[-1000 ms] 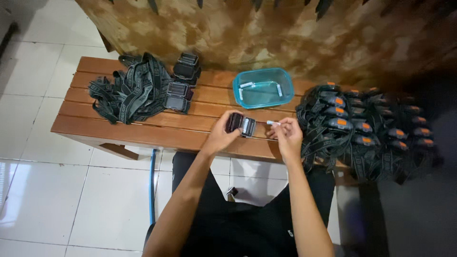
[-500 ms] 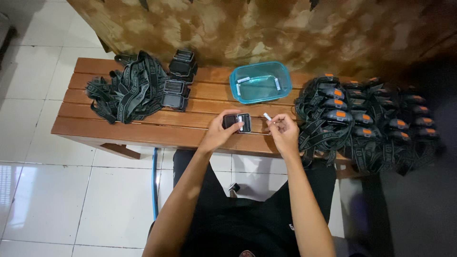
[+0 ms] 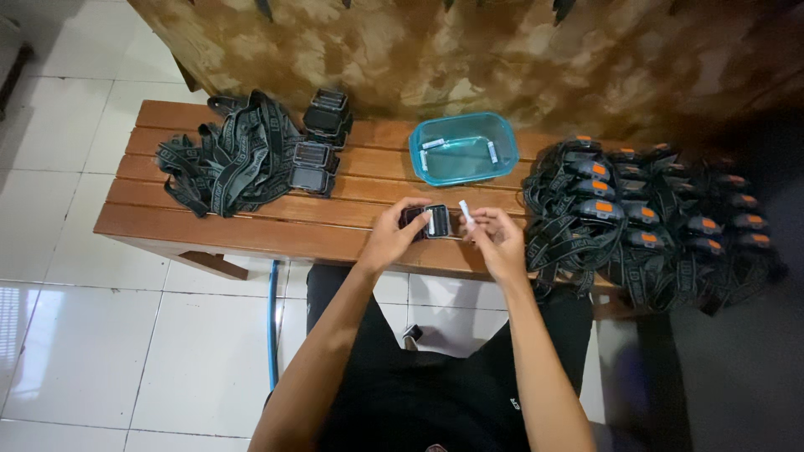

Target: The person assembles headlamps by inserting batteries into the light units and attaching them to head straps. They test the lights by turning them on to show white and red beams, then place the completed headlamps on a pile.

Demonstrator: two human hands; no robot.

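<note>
In the head view, the left hand (image 3: 392, 236) grips a small black boxy lamp case (image 3: 429, 221) just in front of the clear blue plastic tub (image 3: 462, 149) on the brown slatted wooden worktop (image 3: 209, 219), its open side turned up so the inside shows. The right hand (image 3: 497, 239) pinches a small white battery (image 3: 466, 213) beside the case, tip aimed at the opening. Left of the tub lies a heap of grey straps (image 3: 233, 155); right of it, a pile of black headlamps with orange buttons (image 3: 645, 213).

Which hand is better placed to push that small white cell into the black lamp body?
Probably the right hand: it pinches the white cell right beside the black lamp body, which the left hand grips open over the wooden bench.
</note>
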